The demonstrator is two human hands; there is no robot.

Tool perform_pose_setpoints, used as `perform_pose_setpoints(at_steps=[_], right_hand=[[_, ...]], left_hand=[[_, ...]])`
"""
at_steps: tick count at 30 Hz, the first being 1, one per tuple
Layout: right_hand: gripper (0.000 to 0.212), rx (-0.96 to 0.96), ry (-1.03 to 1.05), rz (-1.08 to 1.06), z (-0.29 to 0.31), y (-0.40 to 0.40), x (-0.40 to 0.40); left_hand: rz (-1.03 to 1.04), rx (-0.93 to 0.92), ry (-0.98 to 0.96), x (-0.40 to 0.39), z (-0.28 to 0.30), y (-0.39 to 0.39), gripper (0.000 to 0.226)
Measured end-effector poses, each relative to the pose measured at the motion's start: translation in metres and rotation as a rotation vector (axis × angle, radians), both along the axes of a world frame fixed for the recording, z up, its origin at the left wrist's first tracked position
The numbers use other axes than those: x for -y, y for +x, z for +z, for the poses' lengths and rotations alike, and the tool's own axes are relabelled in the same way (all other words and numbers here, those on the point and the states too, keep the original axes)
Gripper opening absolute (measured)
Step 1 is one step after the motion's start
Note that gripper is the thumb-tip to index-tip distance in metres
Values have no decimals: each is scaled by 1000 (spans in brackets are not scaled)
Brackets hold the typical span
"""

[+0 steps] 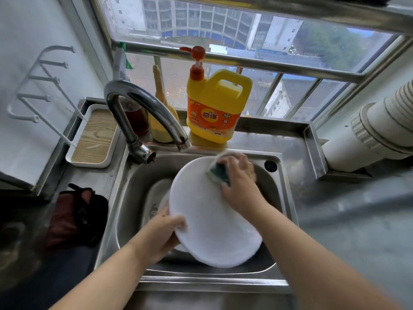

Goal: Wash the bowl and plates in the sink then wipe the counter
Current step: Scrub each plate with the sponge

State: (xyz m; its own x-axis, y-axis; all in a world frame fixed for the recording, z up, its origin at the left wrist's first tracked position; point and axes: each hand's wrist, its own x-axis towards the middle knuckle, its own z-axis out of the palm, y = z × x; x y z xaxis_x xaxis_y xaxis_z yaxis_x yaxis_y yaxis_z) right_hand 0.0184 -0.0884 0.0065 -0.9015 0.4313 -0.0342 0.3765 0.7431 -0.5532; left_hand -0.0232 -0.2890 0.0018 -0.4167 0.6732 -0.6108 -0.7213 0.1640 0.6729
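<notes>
Item one, a steel counter (348, 211), bare to the right of the basin and walled by a raised lip at the back. Item two, one steel sink (283, 186); we see free room along its right wall and far corner. Item three, one curved faucet (143, 113), its spout over the basin's far edge. Item four, plates: we count one white plate (207, 222) held tilted above the basin, and at least one more pale dish (156, 193) lying beneath it; the exact number below we cannot tell. Item five, one yellow detergent jug (216, 106) on the back ledge. Item six, two hands: the left hand (161, 233) clamps the plate's near-left rim, and the right hand (239, 177) presses one dark sponge (220, 173) against the plate's far edge.
</notes>
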Motion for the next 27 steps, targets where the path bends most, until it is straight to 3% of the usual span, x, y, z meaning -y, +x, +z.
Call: perform_pose_setpoints(at_steps=[3,6,8,12,16,21,25,27], right_hand=[[44,-166,-167,176,9,-18,56],[44,-216,-159,294,5,-19,69],[44,-205,-128,153,-1,-25,42],[43,1,-68,-216,-9,-7,-9],[46,14,-91,-370,-12,9,2],[47,-186,-232,41,3,-11,51],[45,-113,-190,317,-12,34,56],[44,-61,-145,289,-23,64,38]], left_hand=[[15,-6,-8,-6,-2,3,57],[7,-25,-29,2,-2,-1,50],[-39,-53,-44,6,0,-2,61],[-58,-90,-26,10,0,-3,75],[-67,-133,-43,3,0,5,71],[-42,-87,-32,-5,1,4,65],[75,-107,10,3,0,-7,65],[119,-86,-11,10,0,-11,71]])
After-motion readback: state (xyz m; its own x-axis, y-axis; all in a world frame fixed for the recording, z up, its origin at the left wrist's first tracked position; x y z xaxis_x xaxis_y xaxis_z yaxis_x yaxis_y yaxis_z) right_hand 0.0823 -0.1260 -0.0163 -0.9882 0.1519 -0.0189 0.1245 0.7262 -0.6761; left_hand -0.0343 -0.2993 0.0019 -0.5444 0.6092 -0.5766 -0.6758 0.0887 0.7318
